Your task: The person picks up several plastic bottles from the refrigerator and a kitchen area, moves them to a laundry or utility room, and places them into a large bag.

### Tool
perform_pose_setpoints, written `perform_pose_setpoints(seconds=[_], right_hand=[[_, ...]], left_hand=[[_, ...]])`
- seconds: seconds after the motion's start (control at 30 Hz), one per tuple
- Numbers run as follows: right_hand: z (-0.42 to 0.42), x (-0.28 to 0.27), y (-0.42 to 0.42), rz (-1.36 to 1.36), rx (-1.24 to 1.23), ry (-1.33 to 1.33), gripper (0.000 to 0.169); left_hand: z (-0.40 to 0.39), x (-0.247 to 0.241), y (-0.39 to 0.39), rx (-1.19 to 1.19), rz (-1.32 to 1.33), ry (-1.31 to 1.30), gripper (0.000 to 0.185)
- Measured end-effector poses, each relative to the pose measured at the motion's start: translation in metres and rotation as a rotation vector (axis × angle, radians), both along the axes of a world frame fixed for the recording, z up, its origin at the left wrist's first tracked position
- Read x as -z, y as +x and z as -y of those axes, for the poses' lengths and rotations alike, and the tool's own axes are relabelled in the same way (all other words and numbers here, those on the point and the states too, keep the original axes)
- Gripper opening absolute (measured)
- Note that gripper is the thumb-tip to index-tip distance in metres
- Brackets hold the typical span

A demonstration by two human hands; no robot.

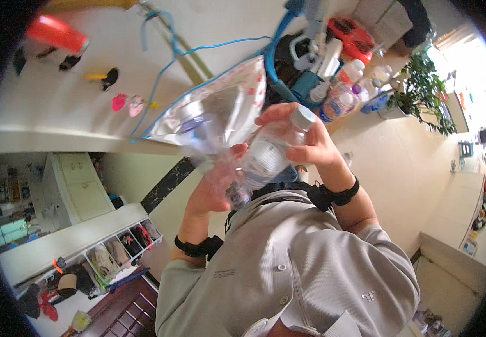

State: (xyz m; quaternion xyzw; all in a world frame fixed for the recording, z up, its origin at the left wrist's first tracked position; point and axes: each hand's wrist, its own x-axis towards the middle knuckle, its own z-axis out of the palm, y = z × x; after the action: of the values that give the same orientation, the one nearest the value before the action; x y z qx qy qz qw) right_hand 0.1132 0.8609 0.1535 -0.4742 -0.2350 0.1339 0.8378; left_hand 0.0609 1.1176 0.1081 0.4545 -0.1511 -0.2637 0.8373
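My right hand is wrapped around the upper part of a clear plastic bottle with a white cap, which is tilted. My left hand grips a second clear plastic bottle, blurred, with a bluish-purple label and a whitish cap pointing away from me. The bottles' lower ends come close together by my left palm; whether they touch is hidden by blur. Just beyond both hands is a white plastic bag with red print, its edge along a blue wire hanger.
Several capped bottles stand at the upper right, beside a potted plant and a red object. A red cylinder is at the upper left. A divided white organizer with small items lies at the lower left.
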Motion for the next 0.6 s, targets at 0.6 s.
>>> perform_pose_setpoints(seconds=[0.6], right_hand=[[0.299,0.031,-0.089,-0.102,0.122,-0.223,0.055]], left_hand=[[0.282,0.019,0.033,0.447,0.696,1.003,0.062]])
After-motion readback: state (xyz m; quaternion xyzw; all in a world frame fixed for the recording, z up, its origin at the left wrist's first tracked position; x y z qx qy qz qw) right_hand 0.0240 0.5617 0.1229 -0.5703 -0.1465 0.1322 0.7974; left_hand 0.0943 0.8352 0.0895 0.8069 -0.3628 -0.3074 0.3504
